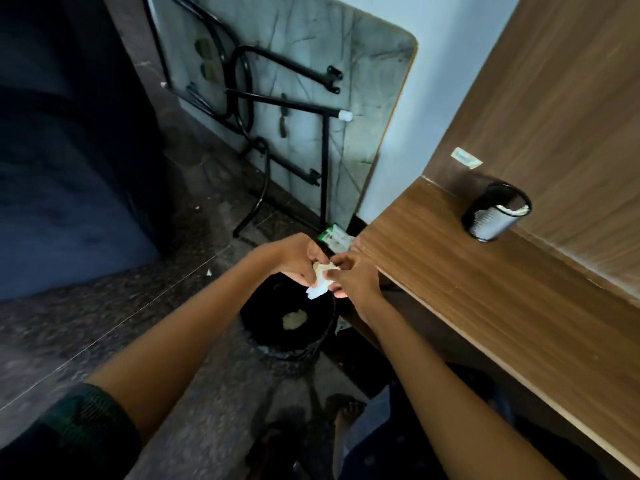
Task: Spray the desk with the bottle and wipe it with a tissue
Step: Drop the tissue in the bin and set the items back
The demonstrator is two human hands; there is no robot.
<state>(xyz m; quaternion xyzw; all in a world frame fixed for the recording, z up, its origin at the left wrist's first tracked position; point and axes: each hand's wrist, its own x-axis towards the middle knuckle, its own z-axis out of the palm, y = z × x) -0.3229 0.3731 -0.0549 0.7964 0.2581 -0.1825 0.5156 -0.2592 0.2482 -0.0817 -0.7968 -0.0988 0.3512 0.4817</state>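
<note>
Holding a crumpled white tissue (320, 278) w/ both hands over a black bin (287, 323) on the floor, just off the corner of the wooden desk (485, 289). My left hand (298, 259) has its fingers curled down onto the wad's upper edge; my right hand (353, 275) pinches the other side btwn thumb and fingertips, so the tissue is gripped from 2 sides w/ a loose corner hanging below. Inside the bin: 1 pale crumpled lump (295, 319) lying at the bottom, rest too dark to make out. On the desk, near the back panel, stands a black mesh cup (495, 213) tilted in this wide view, w/ something white showing at its rim; can't tell what. A small pale sticker (466, 158) sits on the wooden back panel, print too blurred to read. A green-and-white packet (334, 237) lies on the floor by the desk corner, just behind my hands, text illegible. A folded table (294, 98) w/ black metal legs leans vs. the wall beyond. No spray bottle in view.
</note>
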